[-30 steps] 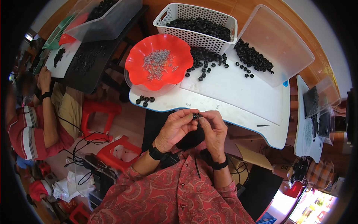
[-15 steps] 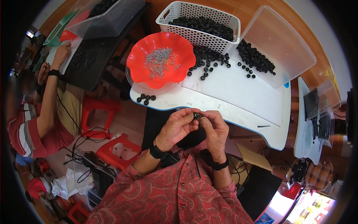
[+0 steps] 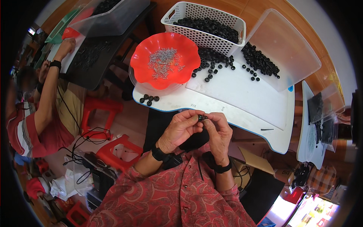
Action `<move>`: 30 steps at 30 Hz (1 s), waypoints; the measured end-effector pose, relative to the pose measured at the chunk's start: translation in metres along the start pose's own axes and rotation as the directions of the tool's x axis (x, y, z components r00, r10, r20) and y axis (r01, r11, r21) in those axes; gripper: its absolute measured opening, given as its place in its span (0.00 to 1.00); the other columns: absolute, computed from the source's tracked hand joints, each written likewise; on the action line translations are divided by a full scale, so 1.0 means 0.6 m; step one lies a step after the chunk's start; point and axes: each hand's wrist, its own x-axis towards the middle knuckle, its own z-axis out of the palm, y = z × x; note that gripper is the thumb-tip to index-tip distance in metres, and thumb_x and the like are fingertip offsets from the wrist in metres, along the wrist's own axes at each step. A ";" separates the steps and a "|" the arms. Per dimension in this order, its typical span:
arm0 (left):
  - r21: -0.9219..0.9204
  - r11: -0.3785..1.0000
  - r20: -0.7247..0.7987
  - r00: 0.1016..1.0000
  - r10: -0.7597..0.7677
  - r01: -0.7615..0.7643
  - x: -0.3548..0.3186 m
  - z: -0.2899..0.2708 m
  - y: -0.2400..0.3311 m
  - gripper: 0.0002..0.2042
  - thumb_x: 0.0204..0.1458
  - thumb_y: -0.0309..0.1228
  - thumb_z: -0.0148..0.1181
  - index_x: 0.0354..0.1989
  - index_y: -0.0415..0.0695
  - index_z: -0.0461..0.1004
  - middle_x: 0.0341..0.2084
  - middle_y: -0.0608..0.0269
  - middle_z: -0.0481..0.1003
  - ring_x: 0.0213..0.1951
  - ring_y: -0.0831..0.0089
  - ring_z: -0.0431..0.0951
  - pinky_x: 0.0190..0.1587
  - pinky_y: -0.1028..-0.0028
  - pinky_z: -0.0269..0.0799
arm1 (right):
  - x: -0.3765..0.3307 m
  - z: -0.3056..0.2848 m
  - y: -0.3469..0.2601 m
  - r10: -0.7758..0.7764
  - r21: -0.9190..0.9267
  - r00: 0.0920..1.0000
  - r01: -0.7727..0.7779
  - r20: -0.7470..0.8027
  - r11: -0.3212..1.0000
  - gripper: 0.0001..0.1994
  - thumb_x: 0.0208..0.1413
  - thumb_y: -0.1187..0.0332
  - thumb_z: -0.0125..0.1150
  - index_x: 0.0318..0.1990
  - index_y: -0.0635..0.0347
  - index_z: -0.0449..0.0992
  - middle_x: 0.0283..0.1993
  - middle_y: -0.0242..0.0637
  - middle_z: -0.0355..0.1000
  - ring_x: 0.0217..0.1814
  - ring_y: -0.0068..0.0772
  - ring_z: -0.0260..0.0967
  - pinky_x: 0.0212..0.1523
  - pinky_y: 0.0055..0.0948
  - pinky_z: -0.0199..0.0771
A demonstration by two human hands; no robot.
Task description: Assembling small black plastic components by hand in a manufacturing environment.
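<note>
Just off the near edge of the white table (image 3: 166, 103), my two hands meet over a small black round part (image 3: 200, 117). My left hand (image 3: 177, 128) pinches this part between thumb and fingertips. From the other side, my right hand (image 3: 219, 130) has thumb and forefinger pressed together against it; whether they hold a second tiny piece is hidden. Several similar black parts (image 3: 150, 98) lie at the table's left edge. Beyond them a red wavy-rimmed bowl (image 3: 188, 56) holds many tiny silvery metal pieces (image 3: 165, 62).
At the back, a white perforated basket (image 3: 204, 39) is full of black parts. More spill from a tipped translucent bin (image 3: 291, 53) onto a white board (image 3: 242, 89). A thin dark strip (image 3: 267, 129) lies at right. Red stools (image 3: 120, 152) and another person's hand (image 3: 67, 47) are at left.
My hands keep nearly the same pinch, the black part turned slightly between the fingers. The whole view has shifted a little. At left, the other person's hand has moved slightly.
</note>
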 end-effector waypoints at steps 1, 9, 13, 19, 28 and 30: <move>0.004 1.000 0.000 1.000 0.003 -0.003 0.000 0.000 0.000 0.12 0.63 0.26 0.52 0.52 0.36 0.72 0.43 0.58 0.75 0.38 0.77 0.77 0.43 0.76 0.78 | 0.000 0.000 -0.001 -0.017 -0.026 1.000 0.017 -0.002 1.000 0.06 0.57 0.80 0.60 0.41 0.65 0.77 0.41 0.33 0.71 0.41 0.21 0.69 0.42 0.20 0.70; 0.024 0.999 -0.011 1.000 0.021 -0.021 0.000 0.000 -0.001 0.12 0.63 0.26 0.53 0.52 0.36 0.73 0.42 0.59 0.76 0.38 0.77 0.77 0.43 0.76 0.79 | 0.002 0.003 -0.007 -0.101 -0.158 0.995 0.099 -0.004 0.982 0.06 0.56 0.79 0.61 0.41 0.64 0.77 0.39 0.34 0.71 0.40 0.24 0.69 0.41 0.22 0.70; 0.029 0.999 -0.004 1.000 0.031 -0.031 0.000 0.000 -0.002 0.11 0.62 0.26 0.54 0.51 0.37 0.74 0.41 0.59 0.77 0.38 0.76 0.78 0.44 0.76 0.79 | 0.003 0.004 -0.009 -0.169 -0.241 0.986 0.164 -0.001 0.957 0.06 0.55 0.80 0.61 0.39 0.65 0.76 0.38 0.36 0.71 0.39 0.27 0.70 0.40 0.23 0.70; 0.040 0.998 -0.005 0.999 0.047 -0.047 -0.001 -0.001 -0.003 0.12 0.61 0.25 0.55 0.52 0.37 0.74 0.41 0.58 0.77 0.39 0.75 0.78 0.45 0.75 0.79 | 0.004 0.007 -0.017 -0.245 -0.328 0.969 0.236 0.014 0.915 0.06 0.54 0.81 0.61 0.39 0.64 0.76 0.37 0.39 0.71 0.37 0.33 0.71 0.39 0.26 0.71; 0.041 0.997 0.007 0.997 0.071 -0.072 -0.004 -0.006 -0.004 0.12 0.59 0.24 0.57 0.51 0.36 0.74 0.41 0.55 0.77 0.39 0.72 0.79 0.44 0.75 0.79 | 0.002 0.010 -0.021 -0.301 -0.387 0.953 0.288 0.028 0.876 0.06 0.53 0.81 0.61 0.38 0.64 0.75 0.37 0.42 0.72 0.37 0.38 0.73 0.38 0.29 0.73; 0.048 0.996 0.009 0.997 0.079 -0.080 -0.005 -0.007 -0.003 0.13 0.59 0.24 0.58 0.51 0.36 0.74 0.41 0.55 0.77 0.39 0.72 0.79 0.44 0.75 0.79 | 0.001 0.012 -0.022 -0.307 -0.393 0.951 0.294 0.032 0.871 0.06 0.53 0.81 0.61 0.38 0.64 0.75 0.36 0.42 0.72 0.37 0.38 0.73 0.37 0.30 0.73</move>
